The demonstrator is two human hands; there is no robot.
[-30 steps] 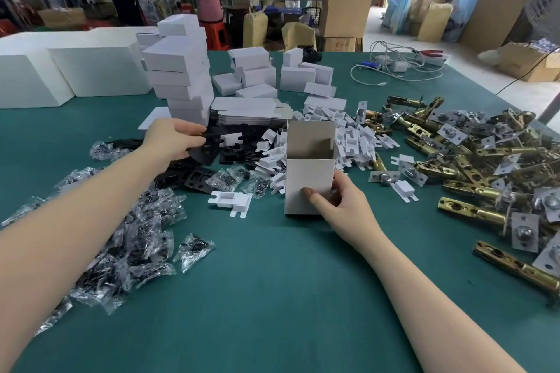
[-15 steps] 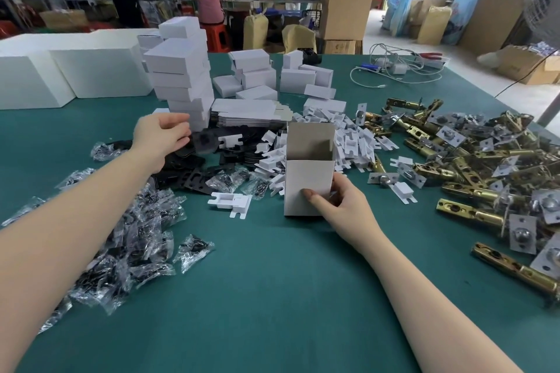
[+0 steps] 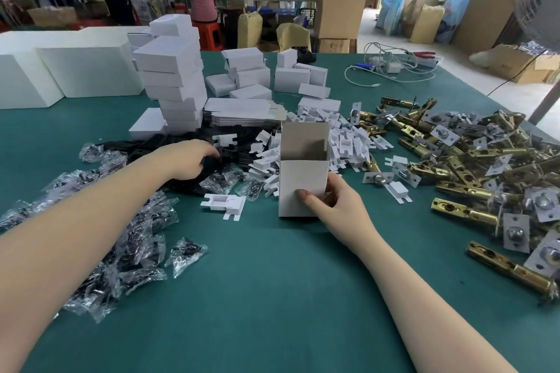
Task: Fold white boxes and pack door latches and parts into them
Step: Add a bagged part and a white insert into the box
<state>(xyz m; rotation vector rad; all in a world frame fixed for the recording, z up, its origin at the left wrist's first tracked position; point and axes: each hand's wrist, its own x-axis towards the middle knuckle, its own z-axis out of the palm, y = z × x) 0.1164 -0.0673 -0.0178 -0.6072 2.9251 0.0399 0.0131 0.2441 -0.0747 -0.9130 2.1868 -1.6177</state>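
Right hand (image 3: 336, 206) is gripping the upright open white box (image 3: 303, 188) while the left hand (image 3: 194, 159), fingers curled, is digging into black inserts (image 3: 233, 154), grip unclear, with screw bags (image 3: 127, 239) and brass latches (image 3: 472, 166) crowding around.

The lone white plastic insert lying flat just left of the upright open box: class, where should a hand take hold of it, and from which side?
Pinch the white insert across its long raised middle body, coming from above. It lies flat on the green mat with clear space around it, apart from the open box; its thin end tabs look too small to hold firmly.
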